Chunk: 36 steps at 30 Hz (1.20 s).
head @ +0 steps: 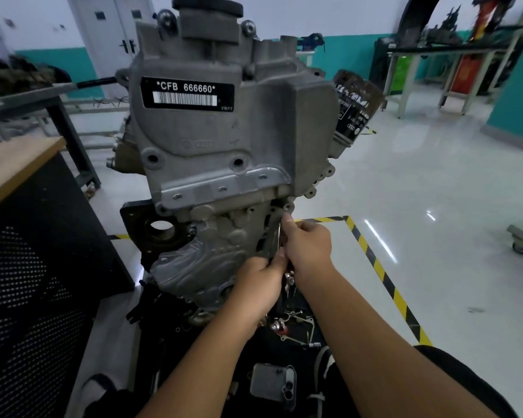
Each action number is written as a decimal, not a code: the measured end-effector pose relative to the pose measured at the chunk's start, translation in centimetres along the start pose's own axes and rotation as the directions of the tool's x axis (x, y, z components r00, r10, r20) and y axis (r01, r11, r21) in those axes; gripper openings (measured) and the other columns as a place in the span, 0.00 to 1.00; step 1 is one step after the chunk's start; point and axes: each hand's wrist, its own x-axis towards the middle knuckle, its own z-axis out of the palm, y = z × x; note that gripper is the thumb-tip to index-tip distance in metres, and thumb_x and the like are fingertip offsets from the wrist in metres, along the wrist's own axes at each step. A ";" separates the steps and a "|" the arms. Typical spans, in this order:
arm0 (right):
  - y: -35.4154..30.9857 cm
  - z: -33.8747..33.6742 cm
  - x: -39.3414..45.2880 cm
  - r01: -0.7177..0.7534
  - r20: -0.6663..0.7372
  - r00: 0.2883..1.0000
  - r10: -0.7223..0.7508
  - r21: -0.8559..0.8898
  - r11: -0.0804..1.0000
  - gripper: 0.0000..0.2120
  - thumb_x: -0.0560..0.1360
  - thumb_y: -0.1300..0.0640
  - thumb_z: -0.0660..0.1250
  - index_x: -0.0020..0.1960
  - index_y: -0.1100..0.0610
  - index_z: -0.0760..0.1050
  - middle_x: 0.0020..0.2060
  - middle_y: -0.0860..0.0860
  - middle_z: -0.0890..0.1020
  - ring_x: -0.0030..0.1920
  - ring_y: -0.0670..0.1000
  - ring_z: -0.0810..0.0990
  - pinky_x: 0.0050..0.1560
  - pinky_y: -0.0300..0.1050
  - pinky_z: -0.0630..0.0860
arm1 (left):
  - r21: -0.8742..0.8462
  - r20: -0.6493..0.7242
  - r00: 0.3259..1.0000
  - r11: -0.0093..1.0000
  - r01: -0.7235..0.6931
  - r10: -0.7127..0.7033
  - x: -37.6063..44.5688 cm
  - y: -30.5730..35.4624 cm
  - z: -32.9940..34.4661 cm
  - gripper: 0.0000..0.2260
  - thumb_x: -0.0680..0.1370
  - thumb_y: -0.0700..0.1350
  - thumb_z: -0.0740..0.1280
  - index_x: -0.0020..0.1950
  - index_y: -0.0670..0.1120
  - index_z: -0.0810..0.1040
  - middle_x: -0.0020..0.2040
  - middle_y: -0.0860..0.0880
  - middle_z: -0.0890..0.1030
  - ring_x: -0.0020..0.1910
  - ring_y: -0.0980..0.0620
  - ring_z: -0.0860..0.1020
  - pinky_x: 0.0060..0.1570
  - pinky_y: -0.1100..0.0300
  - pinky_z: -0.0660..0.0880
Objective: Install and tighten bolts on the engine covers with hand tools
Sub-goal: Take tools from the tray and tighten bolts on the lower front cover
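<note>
A grey engine [224, 140] stands upright in front of me, with a black CFB 666660 label on its upper cover [191, 122]. Its lower cover [212, 260] has empty bolt holes along the right edge. My right hand [305, 248] grips a slim metal hand tool [279, 236] held against that right edge, index finger stretched up toward a hole. My left hand [260, 282] pinches the tool's lower end just beside the right hand. The tool's tip and any bolt on it are hidden by the fingers.
A black oil filter [354, 107] sticks out at the engine's upper right. Loose bolts and small parts [287, 324] lie on the dark stand below my hands. A black perforated cabinet with a wooden top [21, 224] stands close on the left. Yellow-black floor tape [384, 276] runs on the right.
</note>
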 end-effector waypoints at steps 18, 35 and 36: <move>-0.3 0.3 -0.6 -0.090 0.037 0.995 0.088 0.065 0.994 0.18 0.80 0.50 0.68 0.40 0.64 0.76 0.34 0.58 0.81 0.38 0.58 0.81 0.50 0.66 0.82 | 0.063 0.000 1.000 0.998 0.016 -0.016 0.4 0.0 -0.6 0.26 0.82 0.61 0.61 0.43 0.39 0.81 0.33 0.50 0.78 0.34 0.50 0.76 0.39 0.55 0.69; 0.2 0.4 -0.3 -0.074 -0.006 0.997 0.075 0.080 0.994 0.16 0.81 0.52 0.67 0.39 0.61 0.78 0.34 0.58 0.82 0.41 0.60 0.82 0.53 0.65 0.81 | 0.042 0.053 0.998 0.998 0.041 -0.043 1.0 0.1 -0.3 0.29 0.77 0.65 0.60 0.46 0.38 0.82 0.40 0.39 0.84 0.40 0.39 0.83 0.40 0.54 0.70; 0.2 0.4 -0.3 -0.072 -0.011 0.997 0.074 0.080 0.994 0.17 0.82 0.52 0.65 0.37 0.60 0.78 0.34 0.57 0.82 0.41 0.60 0.82 0.53 0.65 0.81 | 0.038 0.047 0.998 0.998 0.042 -0.043 1.0 0.0 -0.2 0.28 0.77 0.65 0.60 0.46 0.40 0.83 0.43 0.39 0.85 0.44 0.38 0.84 0.41 0.54 0.71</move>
